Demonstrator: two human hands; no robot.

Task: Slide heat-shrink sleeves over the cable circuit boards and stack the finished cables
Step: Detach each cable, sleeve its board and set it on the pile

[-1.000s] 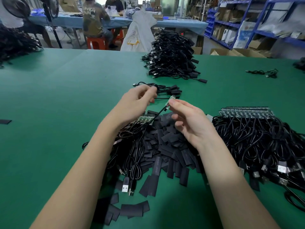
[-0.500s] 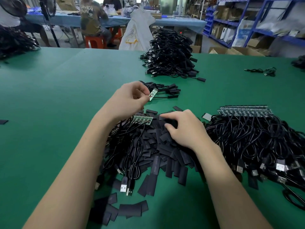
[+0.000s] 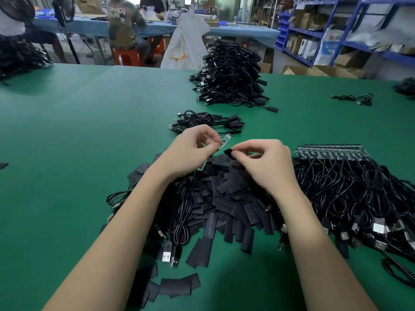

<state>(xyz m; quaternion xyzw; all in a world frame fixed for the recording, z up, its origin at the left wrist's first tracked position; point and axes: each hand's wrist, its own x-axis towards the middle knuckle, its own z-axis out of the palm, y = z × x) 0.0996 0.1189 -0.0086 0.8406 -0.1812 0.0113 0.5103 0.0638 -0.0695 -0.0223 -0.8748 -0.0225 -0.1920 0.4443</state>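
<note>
Head view, the only one. My left hand (image 3: 190, 151) pinches a cable just behind its bare circuit board (image 3: 225, 141), which sticks out up and to the right. My right hand (image 3: 262, 162) pinches one flat black heat-shrink sleeve (image 3: 229, 152), its end just below the board, close but not yet over it. So I judge this the threading step. Next, I think, the sleeve mouth must be squeezed open and lined up with the board tip before it can slide on; a flattened mouth could snag on the board's corners. Loose sleeves (image 3: 224, 198) lie heaped under my wrists, mixed with a few cables. Unsleeved cables (image 3: 350, 189) lie to my right, their boards in a row (image 3: 330, 151) at the far edge. A small stack of finished cables (image 3: 208, 122) sits just beyond my hands, a tall pile (image 3: 229, 75) farther back. All on a green table (image 3: 89, 131). Beyond it: people seated at a blue table (image 3: 235, 31), blue shelving (image 3: 336, 30) on the right.
</note>
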